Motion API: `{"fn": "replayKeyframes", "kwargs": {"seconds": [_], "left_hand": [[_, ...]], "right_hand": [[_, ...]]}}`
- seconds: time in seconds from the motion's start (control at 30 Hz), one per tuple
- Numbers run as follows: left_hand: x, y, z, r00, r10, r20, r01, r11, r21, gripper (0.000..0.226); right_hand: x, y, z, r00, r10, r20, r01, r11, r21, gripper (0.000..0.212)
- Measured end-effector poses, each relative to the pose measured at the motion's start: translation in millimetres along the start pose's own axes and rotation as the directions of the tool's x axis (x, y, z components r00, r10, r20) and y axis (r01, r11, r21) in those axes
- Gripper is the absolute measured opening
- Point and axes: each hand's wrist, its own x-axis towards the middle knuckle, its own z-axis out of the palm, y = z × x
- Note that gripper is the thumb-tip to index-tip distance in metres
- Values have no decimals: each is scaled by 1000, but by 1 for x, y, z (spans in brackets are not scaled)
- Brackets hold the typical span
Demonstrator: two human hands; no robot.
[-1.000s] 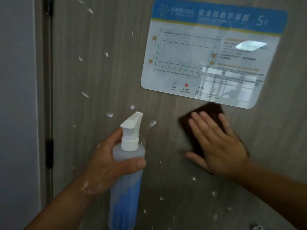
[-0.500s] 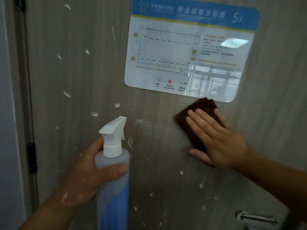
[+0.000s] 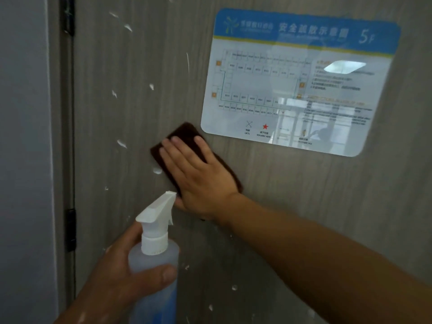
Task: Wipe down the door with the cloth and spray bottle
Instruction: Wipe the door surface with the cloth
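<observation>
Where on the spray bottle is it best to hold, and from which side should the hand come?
Hold the spray bottle around its round upper body, just under the white collar, coming from the side away from the nozzle. The nozzle points at the door, so that side must be free. The left hand grips it this way now.

Spray bottle (image 3: 154,258) btm cut off; cloth (image 3: 184,132) mostly covered (sign (image 3: 292,78) txt blurry).

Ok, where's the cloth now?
Head view, centre: the brown cloth is flat on the door under the right hand, just left of the evacuation sign's lower corner.
</observation>
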Motion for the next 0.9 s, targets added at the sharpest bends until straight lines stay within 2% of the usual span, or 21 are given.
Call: {"fn": "replayKeyframes", "kwargs": {"seconds": [0.13,0.23,0.4,0.73,0.9], "left_hand": [[3,-1,-6,1000,-13,-4,13,1000,-19,92],[2,2,-4,1000,-9,10,10,998,-55,86],[-4,5,0,998,-6,57,8,1000,-20,79],[14,15,11,999,37,26,-39,995,96,75],[31,17,22,999,24,28,-26,997,71,74]], "right_hand": [[-20,13,0,1000,-13,2,13,1000,15,89],[-94,56,4,1000,-21,-7,21,1000,21,89],[-192,118,7,1000,-4,8,5,996,-87,94],[-165,92,15,994,44,-100,-45,999,-6,90],[-149,81,18,991,39,-129,-40,999,-7,92]]}}
